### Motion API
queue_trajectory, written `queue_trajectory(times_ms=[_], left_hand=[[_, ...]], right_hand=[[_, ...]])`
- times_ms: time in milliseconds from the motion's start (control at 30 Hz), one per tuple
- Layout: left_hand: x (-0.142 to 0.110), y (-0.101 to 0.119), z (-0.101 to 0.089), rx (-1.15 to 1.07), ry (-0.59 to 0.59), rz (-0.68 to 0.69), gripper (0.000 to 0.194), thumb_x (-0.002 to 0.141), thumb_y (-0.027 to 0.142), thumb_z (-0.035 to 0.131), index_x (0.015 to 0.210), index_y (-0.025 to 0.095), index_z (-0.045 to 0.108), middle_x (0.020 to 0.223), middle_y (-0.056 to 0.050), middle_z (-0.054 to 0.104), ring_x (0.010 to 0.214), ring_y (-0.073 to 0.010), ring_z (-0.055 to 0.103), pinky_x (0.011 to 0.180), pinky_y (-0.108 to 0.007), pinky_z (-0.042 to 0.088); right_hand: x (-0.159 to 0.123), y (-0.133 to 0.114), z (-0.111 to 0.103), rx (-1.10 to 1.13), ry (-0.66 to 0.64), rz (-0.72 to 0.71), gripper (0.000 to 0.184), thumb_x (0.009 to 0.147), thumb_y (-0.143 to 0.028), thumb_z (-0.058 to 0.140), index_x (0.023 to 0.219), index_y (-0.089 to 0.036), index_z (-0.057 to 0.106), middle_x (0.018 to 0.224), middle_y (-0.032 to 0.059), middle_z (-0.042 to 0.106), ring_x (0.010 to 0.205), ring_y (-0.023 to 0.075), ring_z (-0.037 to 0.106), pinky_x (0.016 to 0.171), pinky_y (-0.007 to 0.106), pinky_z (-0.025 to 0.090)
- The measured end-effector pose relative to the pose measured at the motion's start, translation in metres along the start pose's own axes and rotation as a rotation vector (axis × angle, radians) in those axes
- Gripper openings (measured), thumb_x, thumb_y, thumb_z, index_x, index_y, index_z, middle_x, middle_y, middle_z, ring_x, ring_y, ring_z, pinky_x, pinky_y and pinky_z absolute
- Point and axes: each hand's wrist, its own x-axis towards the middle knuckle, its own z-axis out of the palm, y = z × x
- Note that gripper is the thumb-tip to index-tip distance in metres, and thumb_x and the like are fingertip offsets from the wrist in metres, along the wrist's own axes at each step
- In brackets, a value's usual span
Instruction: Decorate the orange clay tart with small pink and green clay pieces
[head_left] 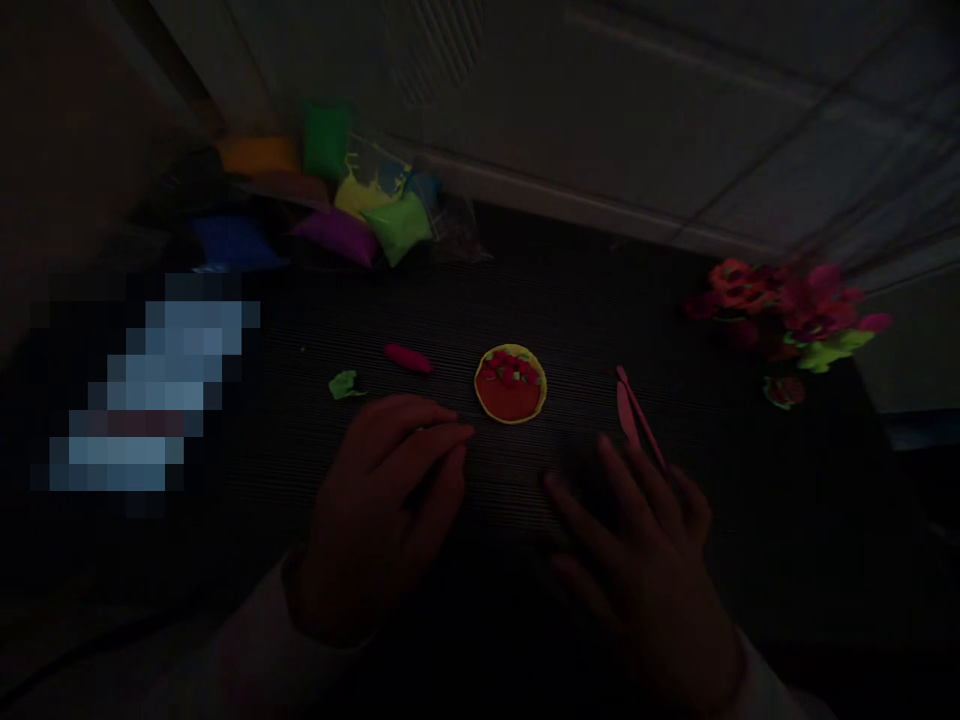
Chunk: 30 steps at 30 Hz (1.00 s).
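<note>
On the dark table sits a small round clay piece (508,398) with a yellow rim, an orange-red face and red and green bits along its far part. Just to its near left, my left hand (390,490) is closed in a pinch; whatever its fingertips hold is hidden. My right hand (645,545) is open, fingers spread low over the table at the near right. Its fingers overlap the near ends of two pink modelling tools (627,408); I cannot tell whether they touch. A red clay roll (409,359) and a torn green clay scrap (345,384) lie beyond my left hand.
Coloured clay packets, including a purple one (341,236) and a green one (328,138), are heaped at the back left. A bright blurred-out patch (161,380) is at left. Colourful clay flowers (806,305) stand at right, near a small red-green piece (784,391). A pale wall (600,120) rises behind.
</note>
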Motion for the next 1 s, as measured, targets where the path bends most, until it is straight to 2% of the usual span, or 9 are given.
queue_trajectory(times_ms=[167, 300, 400, 500, 633, 733, 867, 967, 1000], left_hand=[[0.0014, 0.0012, 0.0001, -0.006, -0.01, 0.018, 0.016, 0.076, 0.008, 0.052, 0.089, 0.015, 0.058, 0.091, -0.005, 0.058, 0.091, -0.0155, 0.052, 0.081, -0.031, 0.045], [0.0025, 0.0019, -0.0002, -0.009, 0.0, 0.011, 0.016, 0.076, 0.008, 0.052, 0.088, 0.015, 0.059, 0.09, -0.005, 0.059, 0.091, -0.0157, 0.053, 0.08, -0.03, 0.046], [0.0019, 0.002, -0.001, -0.006, -0.014, 0.006, 0.017, 0.076, 0.008, 0.051, 0.089, 0.016, 0.059, 0.091, -0.005, 0.059, 0.091, -0.0159, 0.053, 0.08, -0.03, 0.045], [0.0016, 0.0019, -0.0008, -0.006, -0.01, 0.002, 0.016, 0.076, 0.008, 0.052, 0.088, 0.015, 0.059, 0.091, -0.005, 0.059, 0.091, -0.0161, 0.053, 0.08, -0.03, 0.045], [0.0024, 0.0013, 0.0006, -0.001, -0.015, 0.009, 0.016, 0.076, 0.009, 0.052, 0.088, 0.015, 0.06, 0.091, -0.005, 0.059, 0.092, -0.0158, 0.053, 0.08, -0.029, 0.045], [0.0029, 0.001, 0.0007, 0.001, -0.017, 0.021, 0.015, 0.076, 0.009, 0.052, 0.088, 0.014, 0.06, 0.09, -0.005, 0.059, 0.091, -0.0154, 0.052, 0.081, -0.029, 0.045], [0.0021, 0.0012, 0.0002, -0.017, -0.003, 0.021, 0.014, 0.076, 0.008, 0.051, 0.087, 0.012, 0.06, 0.089, -0.006, 0.058, 0.091, -0.0148, 0.052, 0.081, -0.028, 0.044], [0.0013, 0.0012, 0.0003, -0.03, 0.007, 0.024, 0.015, 0.076, 0.008, 0.052, 0.087, 0.012, 0.06, 0.09, -0.006, 0.058, 0.09, -0.0148, 0.052, 0.08, -0.028, 0.045], [0.0012, 0.001, 0.0004, -0.031, 0.007, 0.03, 0.014, 0.076, 0.008, 0.052, 0.087, 0.012, 0.06, 0.089, -0.006, 0.059, 0.09, -0.0149, 0.053, 0.08, -0.028, 0.045]], right_hand=[[0.0009, -0.001, 0.0003, 0.01, -0.021, -0.051, 0.038, 0.076, -0.049, 0.046, 0.111, -0.036, 0.054, 0.129, 0.0092, 0.043, 0.116, 0.0326, 0.036, 0.088, 0.054, 0.025], [0.0021, -0.0004, 0.0004, 0.009, 0.004, 0.003, 0.041, 0.075, -0.05, 0.048, 0.111, -0.032, 0.055, 0.13, 0.0115, 0.04, 0.118, 0.0345, 0.032, 0.089, 0.055, 0.025], [0.0031, -0.0003, -0.0001, 0.019, -0.013, -0.083, 0.037, 0.078, -0.048, 0.045, 0.112, -0.036, 0.053, 0.127, 0.0078, 0.044, 0.116, 0.0304, 0.035, 0.09, 0.053, 0.024], [0.0036, 0.0007, -0.0011, 0.002, -0.003, -0.005, 0.04, 0.077, -0.05, 0.044, 0.111, -0.033, 0.055, 0.128, 0.0097, 0.043, 0.118, 0.0323, 0.032, 0.09, 0.054, 0.024], [0.0033, 0.0027, -0.0012, 0.005, -0.018, -0.056, 0.037, 0.079, -0.049, 0.042, 0.112, -0.037, 0.053, 0.129, 0.0067, 0.042, 0.119, 0.0302, 0.032, 0.091, 0.054, 0.022], [0.0026, 0.004, 0.0007, 0.011, -0.012, 0.015, 0.043, 0.076, -0.056, 0.041, 0.112, -0.036, 0.053, 0.132, 0.0071, 0.039, 0.121, 0.0314, 0.029, 0.093, 0.054, 0.019], [0.0006, 0.0051, 0.0033, 0.04, -0.022, -0.061, 0.045, 0.075, -0.058, 0.042, 0.115, -0.04, 0.049, 0.132, 0.0055, 0.039, 0.121, 0.03, 0.03, 0.094, 0.054, 0.017], [-0.0007, 0.0054, 0.0031, 0.026, 0.003, 0.007, 0.043, 0.076, -0.056, 0.042, 0.113, -0.037, 0.052, 0.134, 0.0083, 0.037, 0.122, 0.0312, 0.028, 0.094, 0.053, 0.018], [-0.001, 0.0054, 0.0026, 0.029, -0.005, -0.013, 0.044, 0.076, -0.057, 0.041, 0.113, -0.037, 0.052, 0.133, 0.008, 0.037, 0.122, 0.0304, 0.029, 0.094, 0.053, 0.017]])
